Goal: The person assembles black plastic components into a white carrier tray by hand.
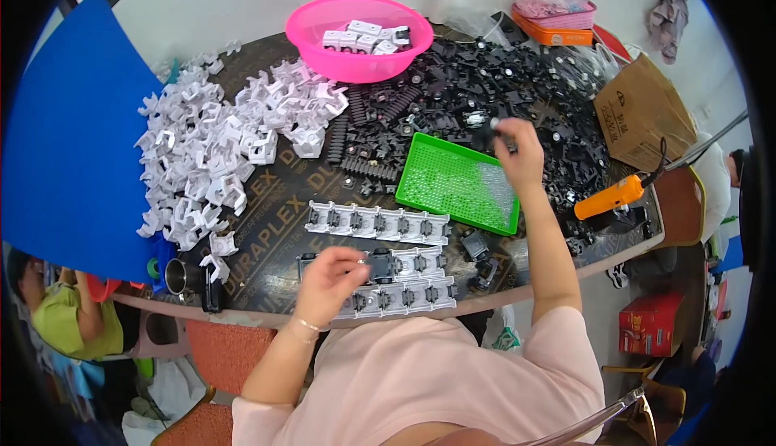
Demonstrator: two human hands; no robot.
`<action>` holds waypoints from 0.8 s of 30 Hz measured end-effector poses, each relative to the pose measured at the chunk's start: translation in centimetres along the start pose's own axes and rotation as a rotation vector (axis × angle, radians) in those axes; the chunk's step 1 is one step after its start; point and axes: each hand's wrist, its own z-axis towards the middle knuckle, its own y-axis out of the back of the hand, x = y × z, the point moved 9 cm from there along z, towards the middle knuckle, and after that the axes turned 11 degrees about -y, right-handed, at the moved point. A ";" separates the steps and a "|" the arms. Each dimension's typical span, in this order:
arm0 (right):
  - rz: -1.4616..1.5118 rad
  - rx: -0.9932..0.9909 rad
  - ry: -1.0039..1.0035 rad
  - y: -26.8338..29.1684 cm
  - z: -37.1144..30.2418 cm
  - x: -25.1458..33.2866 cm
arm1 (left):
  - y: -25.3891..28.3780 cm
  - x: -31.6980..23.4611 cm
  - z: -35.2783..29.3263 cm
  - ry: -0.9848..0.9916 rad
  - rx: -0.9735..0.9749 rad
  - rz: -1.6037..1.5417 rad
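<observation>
Right hand [521, 151] pinches small black plastic part [485, 136], blurred, near green perforated tray [435, 173]. Left hand [330, 283] over dark chassis [383, 266] at middle of 3 pale slotted racks [411, 261]; cannot tell grip. Chassis probably light, stiff; hold side edges.

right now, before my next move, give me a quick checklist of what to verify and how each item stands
1. Right hand gripping the dark part: cannot tell, blurred there.
2. Left hand holding a piece: cannot tell, too blurred.
3. Green tray holding small clear pieces: ok, gathered toward its right side.
4. Upper housing row uncovered: ok, no hand over it.
5. Orange tool clear of both hands: ok, off to the right.
6. Pink bowl upright: ok, white parts inside.
</observation>
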 end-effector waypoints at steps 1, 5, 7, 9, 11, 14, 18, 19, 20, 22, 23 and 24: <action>0.024 -0.008 0.220 0.4 -1.4 4.4 | -2.0 0.1 0.4 0.100 0.082 -0.209; 0.112 0.054 0.808 1.4 -9.9 17.1 | -7.2 -0.6 1.6 0.196 0.224 -0.862; 0.227 0.151 0.918 1.7 -11.9 19.4 | -7.1 -0.2 2.1 0.184 0.124 -0.835; 0.237 0.201 0.866 1.2 -13.1 19.3 | -5.5 1.0 2.2 0.150 0.004 -0.741; 0.252 0.289 0.788 0.5 -13.3 19.2 | -4.7 1.3 1.9 0.131 -0.018 -0.688; 0.384 0.489 0.618 -0.5 -12.8 18.5 | -3.9 1.3 1.7 0.116 -0.072 -0.637; 0.433 0.600 0.005 -2.3 -11.2 15.3 | -3.2 0.6 1.3 0.020 -0.104 -0.508; 0.477 0.664 -0.082 -3.0 -10.9 15.0 | -3.0 0.5 1.2 0.001 -0.124 -0.471; 0.520 0.726 -0.170 -3.6 -10.7 15.1 | -3.1 0.6 1.1 0.003 -0.121 -0.472; 0.544 0.828 -0.231 -4.6 -11.2 15.5 | -3.2 0.9 0.8 0.015 -0.126 -0.471; 0.554 0.857 -0.257 -5.2 -11.7 15.6 | -3.3 1.0 0.6 0.017 -0.122 -0.473; 0.608 0.856 -0.366 -5.4 -12.3 15.2 | -3.4 0.8 0.5 -0.019 -0.135 -0.467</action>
